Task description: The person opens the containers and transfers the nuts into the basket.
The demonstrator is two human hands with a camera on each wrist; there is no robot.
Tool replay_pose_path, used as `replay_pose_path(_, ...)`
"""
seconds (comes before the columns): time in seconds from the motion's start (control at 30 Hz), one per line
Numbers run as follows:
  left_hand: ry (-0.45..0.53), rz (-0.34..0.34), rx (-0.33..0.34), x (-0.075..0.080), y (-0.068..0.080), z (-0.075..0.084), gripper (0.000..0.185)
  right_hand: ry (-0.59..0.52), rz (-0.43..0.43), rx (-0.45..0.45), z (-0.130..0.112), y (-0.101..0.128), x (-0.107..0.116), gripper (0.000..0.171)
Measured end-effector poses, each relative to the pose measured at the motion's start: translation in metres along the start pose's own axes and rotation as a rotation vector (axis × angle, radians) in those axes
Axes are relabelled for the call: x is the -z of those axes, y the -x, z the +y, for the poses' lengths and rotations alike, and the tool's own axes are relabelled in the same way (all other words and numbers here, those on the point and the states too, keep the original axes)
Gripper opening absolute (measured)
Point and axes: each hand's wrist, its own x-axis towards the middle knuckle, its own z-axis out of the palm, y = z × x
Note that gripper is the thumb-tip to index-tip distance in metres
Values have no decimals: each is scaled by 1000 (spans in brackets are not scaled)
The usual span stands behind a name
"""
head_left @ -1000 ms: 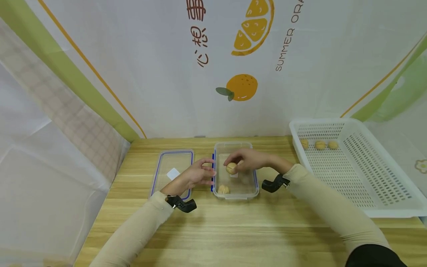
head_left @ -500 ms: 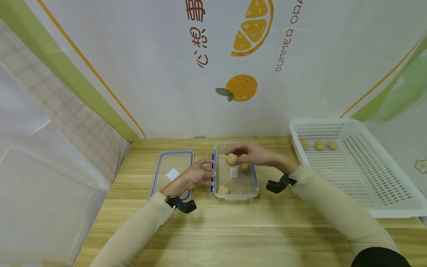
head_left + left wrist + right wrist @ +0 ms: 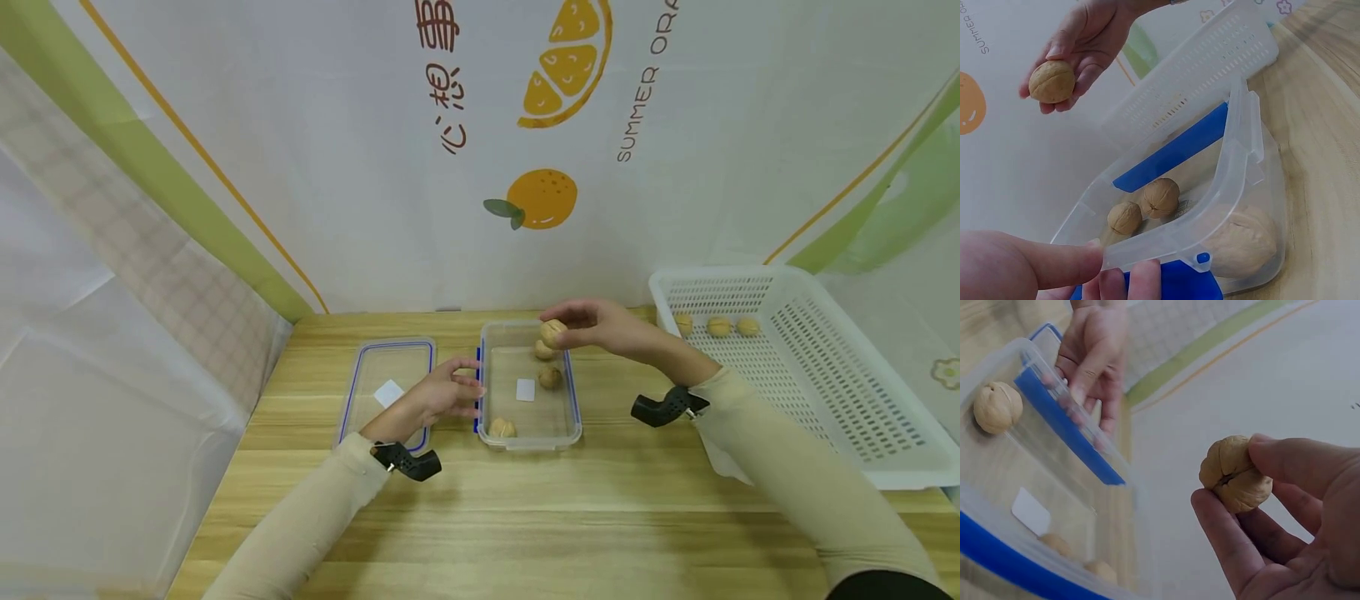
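A: Hands, quick; what are they doing?

B: Right hand (image 3: pixel 611 327) is pinching a walnut (image 3: pixel 553 334) between thumb and half-curled fingers, above the far right corner of the clear box (image 3: pixel 528 443); left hand (image 3: pixel 442 392) is resting loosely spread at the box's left edge, thumb touching the rim, fingertips on a blue latch (image 3: pixel 1188 281).

A: Other walnuts?

B: One nut (image 3: pixel 502 427) is sitting in the box's near left corner; two nuts (image 3: pixel 550 378) are lying near its right edge; three nuts (image 3: pixel 718 327) are resting by the far left corner of the white basket (image 3: pixel 795 400), which is filling the desk's (image 3: pixel 525 525) right end; the lid (image 3: pixel 390 364) is lying left of the box.

A: What could be going wrong?

B: Slipping, I'm guessing; the shell is round and the pinch is covering little of it, so it could be dropping onto the rim and rolling off; a left-hand push could be sliding the light-looking box.

A: What's hiding?

B: The held walnut is overlapping one below in the head view; the left arm is covering part of the lid; the right wrist view is blurring two behind the box wall; how firmly the left hand is pressing, I can't tell.
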Motion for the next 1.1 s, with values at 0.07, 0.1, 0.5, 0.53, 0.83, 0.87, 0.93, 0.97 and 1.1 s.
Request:
replay_pose_path(0.07,0,-1,2,0,0,0,54,-1,15,-7,1,5,8,45)
replay_pose_path(0.1,-1,-1,2,0,0,0,54,-1,20,-8,2,7,12,46)
replay_pose_path(0.5,-10,-4,3,0,1,1,54,3,162,-1,4,42,53,47)
replay_pose_path(0.53,-11,-4,3,0,1,1,54,-1,172,-3,4,45,56,47)
replay_pose_path(0.83,-4,-5,-3,0,0,0,54,71,230,-66,18,71,85,51)
replay_pose_path(0.87,-4,-4,-1,0,1,1,53,81,234,-74,20,74,88,52)
replay_pose_path(0.93,-5,-5,-1,0,0,0,53,88,242,-90,24,79,93,53)
replay_pose_path(0.97,-5,-5,0,0,0,0,53,94,246,-96,26,81,96,53)
replay_pose_path(1.1,-2,-9,0,0,-2,-1,53,91,256,-138,34,88,105,54)
